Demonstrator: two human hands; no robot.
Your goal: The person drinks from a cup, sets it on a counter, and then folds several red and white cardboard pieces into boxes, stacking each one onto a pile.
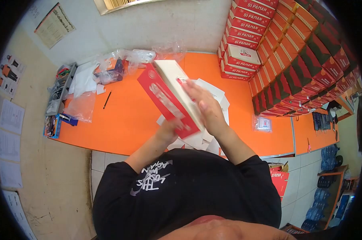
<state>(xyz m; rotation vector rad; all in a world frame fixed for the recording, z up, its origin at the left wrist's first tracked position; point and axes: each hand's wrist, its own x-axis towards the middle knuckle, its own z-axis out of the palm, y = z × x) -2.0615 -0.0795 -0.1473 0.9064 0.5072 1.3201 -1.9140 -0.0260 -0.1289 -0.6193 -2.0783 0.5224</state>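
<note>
A red and white cardboard box (171, 98) is held up tilted above the orange table, its red printed side facing left and its white lid facing up to the right. My left hand (170, 130) grips the lower left end, with its fingers partly hidden by the box and blurred. Against the white lid lies my right hand (205, 105), holding the box from the right side. Beneath both hands, white cardboard pieces (223, 100) are spread on the table.
Tall stacks of red boxes (251, 28) stand at the back right, with more stacks (305, 76) beside them. A grey tray (65, 86) and a blue container (52, 126) sit at the left edge. A pencil (107, 100) and plastic bags (80, 107) lie nearby.
</note>
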